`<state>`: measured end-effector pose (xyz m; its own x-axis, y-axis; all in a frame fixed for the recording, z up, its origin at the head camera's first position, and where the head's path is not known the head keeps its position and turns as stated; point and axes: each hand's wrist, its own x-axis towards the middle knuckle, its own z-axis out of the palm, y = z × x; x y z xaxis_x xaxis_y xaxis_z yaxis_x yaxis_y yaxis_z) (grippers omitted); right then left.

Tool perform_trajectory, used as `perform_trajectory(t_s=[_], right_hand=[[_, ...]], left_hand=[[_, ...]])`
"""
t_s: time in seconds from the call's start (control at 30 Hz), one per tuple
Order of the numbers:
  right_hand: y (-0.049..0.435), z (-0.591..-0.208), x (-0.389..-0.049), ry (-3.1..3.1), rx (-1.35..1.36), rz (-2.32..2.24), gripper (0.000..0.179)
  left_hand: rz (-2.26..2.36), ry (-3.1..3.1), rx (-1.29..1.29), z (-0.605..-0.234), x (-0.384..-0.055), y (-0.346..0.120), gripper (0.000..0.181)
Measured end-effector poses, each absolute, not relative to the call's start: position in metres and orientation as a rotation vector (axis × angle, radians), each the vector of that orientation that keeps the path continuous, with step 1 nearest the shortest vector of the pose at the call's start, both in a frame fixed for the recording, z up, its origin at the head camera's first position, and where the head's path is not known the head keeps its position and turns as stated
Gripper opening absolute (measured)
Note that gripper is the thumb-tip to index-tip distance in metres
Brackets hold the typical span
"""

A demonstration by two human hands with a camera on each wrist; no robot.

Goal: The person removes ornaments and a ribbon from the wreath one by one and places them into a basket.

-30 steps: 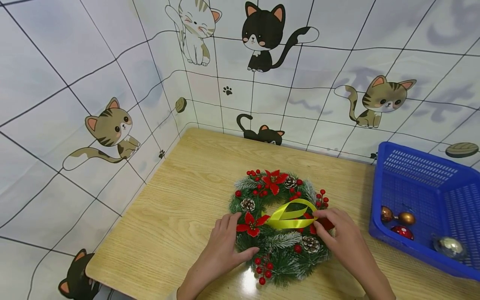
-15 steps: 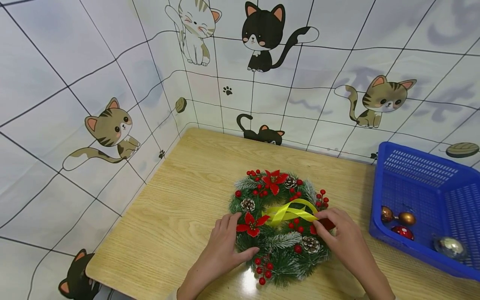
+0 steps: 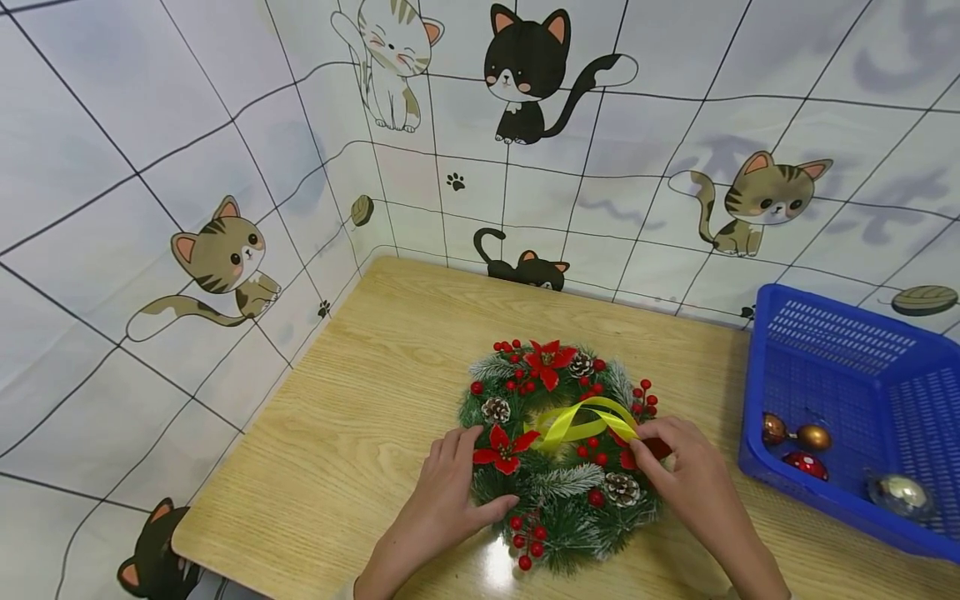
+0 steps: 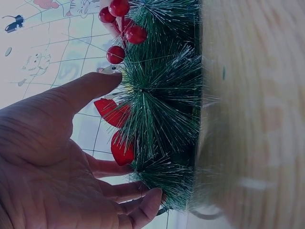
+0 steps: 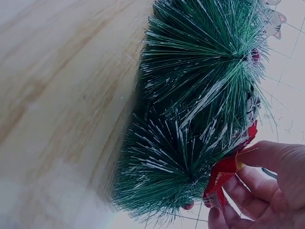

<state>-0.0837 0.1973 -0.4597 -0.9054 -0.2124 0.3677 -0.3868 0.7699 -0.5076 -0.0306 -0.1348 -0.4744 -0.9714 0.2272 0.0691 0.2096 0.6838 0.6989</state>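
Note:
A green Christmas wreath (image 3: 570, 533) with red poinsettias, pinecones and berries lies flat on the table. Across its centre loops a shiny yellow ribbon (image 3: 555, 432). My right hand (image 3: 690, 471) pinches the ribbon's right end between thumb and index finger, over the wreath's right side. In the right wrist view, a red petal (image 5: 223, 172) sits against that thumb tip. My left hand (image 3: 442, 487) rests at the wreath's left side beside a red poinsettia (image 3: 504, 450). Its fingers and thumb are spread apart, touching the greenery (image 4: 157, 95), as the left wrist view shows.
To the right stands a blue plastic basket (image 3: 847, 504). Inside it lie copper-coloured baubles (image 3: 813, 437), a red bauble (image 3: 805, 464) and a clear one with a pale gold centre (image 3: 902, 492). A cat-printed cloth (image 3: 645, 192) hangs behind the wooden table (image 3: 360, 400).
The yellow ribbon's loops have shifted and twisted, first drooping lower and now rising toward the right fingers. My right hand has moved very slightly; the left hand and wreath stay put.

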Motion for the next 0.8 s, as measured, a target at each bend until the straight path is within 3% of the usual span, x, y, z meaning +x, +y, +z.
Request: perform_trajectory(t_s=[0.8], right_hand=[[0.2063, -0.4545, -0.0817, -2.537, 0.411, 0.844, 0.019]], left_hand=[[1.175, 2.867, 0.368, -0.4742, -0.0305, -0.1338, 0.096]])
